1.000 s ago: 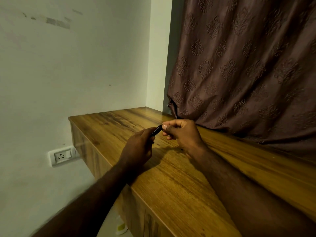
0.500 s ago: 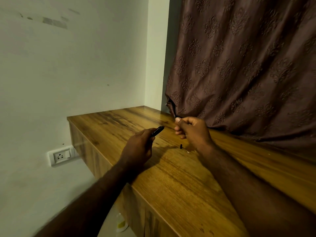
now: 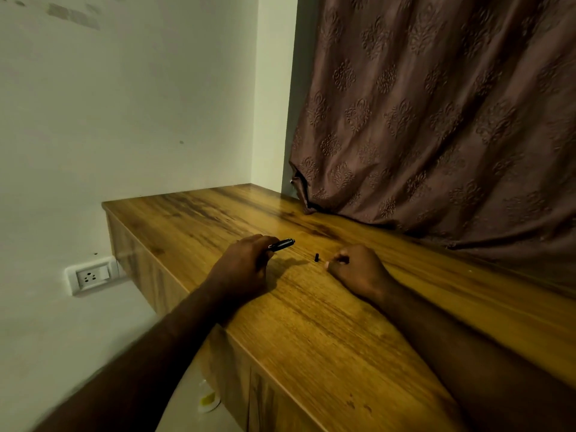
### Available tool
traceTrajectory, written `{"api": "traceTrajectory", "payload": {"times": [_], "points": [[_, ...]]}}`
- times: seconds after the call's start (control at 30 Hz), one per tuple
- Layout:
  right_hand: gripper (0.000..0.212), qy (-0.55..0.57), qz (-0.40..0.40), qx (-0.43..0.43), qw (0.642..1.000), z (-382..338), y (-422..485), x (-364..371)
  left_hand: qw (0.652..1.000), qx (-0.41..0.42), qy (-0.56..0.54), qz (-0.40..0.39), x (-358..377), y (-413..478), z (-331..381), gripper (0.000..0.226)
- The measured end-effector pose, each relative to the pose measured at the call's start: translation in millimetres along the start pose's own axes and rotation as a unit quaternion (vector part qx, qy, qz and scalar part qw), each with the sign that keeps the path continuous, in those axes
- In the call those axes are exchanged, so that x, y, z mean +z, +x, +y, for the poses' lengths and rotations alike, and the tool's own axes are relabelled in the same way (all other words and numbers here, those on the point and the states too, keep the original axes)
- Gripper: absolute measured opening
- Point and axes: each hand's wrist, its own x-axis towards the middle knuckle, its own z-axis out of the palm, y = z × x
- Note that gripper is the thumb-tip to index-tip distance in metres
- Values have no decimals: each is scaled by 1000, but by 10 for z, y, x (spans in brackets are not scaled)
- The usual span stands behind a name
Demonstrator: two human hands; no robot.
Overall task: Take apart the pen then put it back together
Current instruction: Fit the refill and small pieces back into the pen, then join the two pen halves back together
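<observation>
My left hand [image 3: 246,266] grips the black pen barrel [image 3: 282,244], whose free end points right and slightly up, just above the wooden desk top [image 3: 311,322]. A small black pen part [image 3: 316,257] lies loose on the wood between my hands. My right hand [image 3: 355,271] rests on the desk just right of that part, fingers curled toward it. A dark spot shows between its fingertips; whether it is a part or shadow is unclear.
A brown patterned curtain [image 3: 436,120] hangs down onto the back of the desk. The desk's left edge drops to a white wall with a socket [image 3: 92,275]. A small pale object [image 3: 208,400] lies on the floor below.
My hands have pulled apart. The right hand went from the pen's end up and right, then down onto the desk. A small black part now lies on the wood.
</observation>
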Motion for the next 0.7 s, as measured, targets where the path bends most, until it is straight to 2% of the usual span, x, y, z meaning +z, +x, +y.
{"api": "traceTrajectory", "payload": {"times": [0.1,0.23,0.33,0.37,0.43,0.5,0.53,0.63,0.7], "points": [[10,-87,12,-2,996,-15,82,141,1000,-5,0,-10,-9,6,12,35],[14,-127,25,24,991,-19,142,173,1000,-10,12,-24,-5,12,-11,35],[12,-145,32,8,989,-5,123,218,999,-16,14,-34,-12,6,4,46],[12,-98,47,-2,994,-31,104,227,999,-14,15,-35,-12,5,10,46],[12,86,98,-4,991,-161,50,200,999,-14,16,-39,-8,8,4,46],[10,260,144,17,955,-347,-10,132,999,-16,17,-42,-5,12,-3,45],[9,310,143,31,939,-419,-31,118,999,-17,17,-42,-7,11,-1,45],[11,364,92,40,926,-531,-112,174,999,-6,10,-42,-11,0,30,52],[14,366,72,33,927,-541,-148,250,999,-5,9,-46,-11,-2,27,47]]}}
